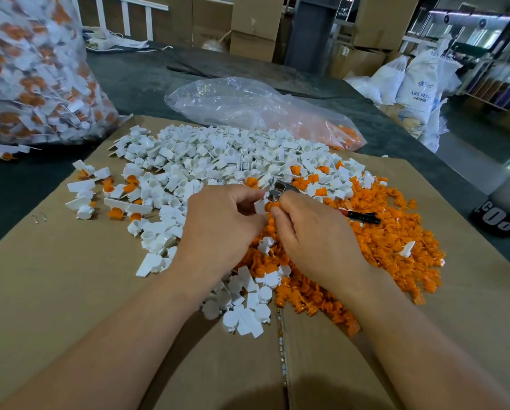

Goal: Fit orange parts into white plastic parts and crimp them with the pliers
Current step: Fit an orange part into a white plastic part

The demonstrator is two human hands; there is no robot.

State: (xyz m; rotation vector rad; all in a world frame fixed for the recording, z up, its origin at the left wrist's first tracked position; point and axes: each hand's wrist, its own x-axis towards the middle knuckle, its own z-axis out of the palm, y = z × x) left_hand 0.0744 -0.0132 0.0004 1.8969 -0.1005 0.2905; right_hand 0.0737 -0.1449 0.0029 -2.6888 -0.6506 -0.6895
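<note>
The table (135,78) is dark; its left and right ends are cut off by the frame. A cardboard sheet (70,291) covers its near part, and the sheet's near edge is hidden behind the forearms. At the far left stands a large clear sack (26,69) of white-and-orange pieces, blurred and cut off at the top and left. Behind the cardboard lies a crumpled clear bag (247,110); orange pieces show through only at its right end.

A pile of white parts (218,152) covers the far half of the cardboard. A pile of orange parts (389,241) lies to its right and partly runs under both hands.

The left hand (218,226) has curled fingers and pinches one white part (260,206). The right hand (312,232) is also curled and pinches one orange part (273,206), which touches the white part. How far it is seated cannot be made out.

The pliers (281,187) show a metal head beyond the right hand's fingers and a red-and-black handle to that hand's right. The middle is hidden, so a grip on them cannot be confirmed.
</note>
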